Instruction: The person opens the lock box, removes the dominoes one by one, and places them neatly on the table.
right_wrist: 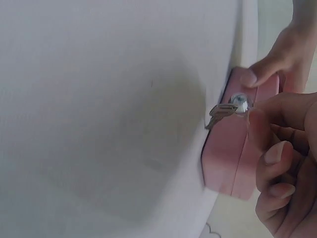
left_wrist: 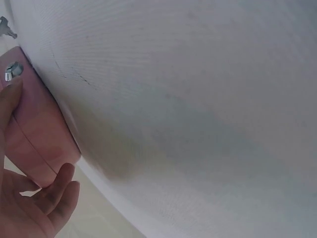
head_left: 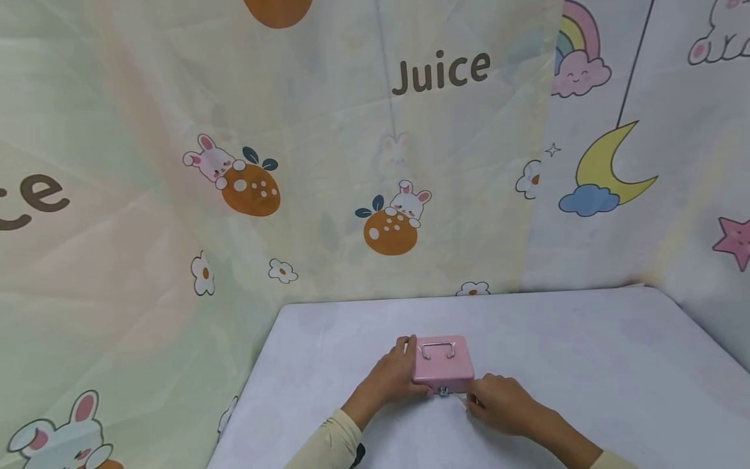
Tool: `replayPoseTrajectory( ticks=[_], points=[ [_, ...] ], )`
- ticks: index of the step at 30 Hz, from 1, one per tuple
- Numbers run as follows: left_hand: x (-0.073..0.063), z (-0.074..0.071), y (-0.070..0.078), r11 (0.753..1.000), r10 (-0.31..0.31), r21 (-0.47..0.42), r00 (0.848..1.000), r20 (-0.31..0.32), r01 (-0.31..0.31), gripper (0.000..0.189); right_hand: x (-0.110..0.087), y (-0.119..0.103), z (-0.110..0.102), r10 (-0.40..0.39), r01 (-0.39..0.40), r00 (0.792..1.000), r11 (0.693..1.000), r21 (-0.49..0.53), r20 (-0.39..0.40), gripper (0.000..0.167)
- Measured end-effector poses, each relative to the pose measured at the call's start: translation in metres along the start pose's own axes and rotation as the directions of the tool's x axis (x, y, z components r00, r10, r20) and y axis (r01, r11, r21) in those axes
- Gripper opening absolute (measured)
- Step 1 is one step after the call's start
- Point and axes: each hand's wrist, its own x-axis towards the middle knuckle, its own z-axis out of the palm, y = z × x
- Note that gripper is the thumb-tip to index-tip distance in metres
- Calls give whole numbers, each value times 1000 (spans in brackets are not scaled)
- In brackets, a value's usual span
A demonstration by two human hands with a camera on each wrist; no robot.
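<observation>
A small pink metal cash box with a silver handle on its lid sits on the white table. My left hand grips the box's left side, thumb on the front face near the silver lock. At the front right corner is my right hand, its fingers curled, thumb and forefinger pinched together. A small metal key shows by these fingertips in the right wrist view, in front of the lock. In the left wrist view the key stands apart from the lock. The fingers partly hide the grip on it.
The white table reaches well past the box on both sides. Its back edge meets a printed fabric curtain with cartoon rabbits and flowers. More fabric hangs along the left and right sides.
</observation>
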Motion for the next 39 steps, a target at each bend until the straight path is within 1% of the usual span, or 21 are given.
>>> replayPoseTrajectory(
  ticks=[3, 10, 17, 21, 26, 28, 32, 35, 39],
  points=[
    [-1, 0, 1, 1000, 0, 14, 1000, -4, 0, 114, 0, -6, 5, -15, 15, 1000, 1000, 18, -15, 16],
    [-2, -3, 1, 1000, 2, 26, 1000, -12, -2, 112, 6, -11, 19, 9, -10, 998, 1000, -23, -64, 22],
    [-1, -1, -1, 999, 18, 38, 1000, -26, -17, 113, 11, -16, 26, 17, -19, 994, 1000, -13, -105, 19],
    [0, 3, -3, 999, 17, 33, 999, -32, -16, 114, 14, -19, 30, 57, -59, 991, 998, -19, -119, 18],
    [0, 4, -4, 999, 10, 39, 999, -36, -8, 114, 15, -25, 33, 118, -124, 984, 992, -36, -136, 21],
    [0, 3, -4, 999, 15, 45, 999, -49, -13, 114, 15, -27, 33, 133, -140, 981, 989, -41, -140, 22],
    [-1, 2, -5, 999, 11, 45, 998, -56, -8, 113, 17, -30, 35, 152, -156, 979, 988, -16, -136, 23],
    [-1, 2, -4, 1000, -3, 28, 999, -38, 4, 113, 18, -32, 36, 158, -160, 980, 987, 0, -123, 26],
    [1, 3, -3, 1000, 2, -27, 1000, -9, -2, 114, 17, -34, 36, 176, -178, 977, 984, -8, -120, 29]
  ],
)
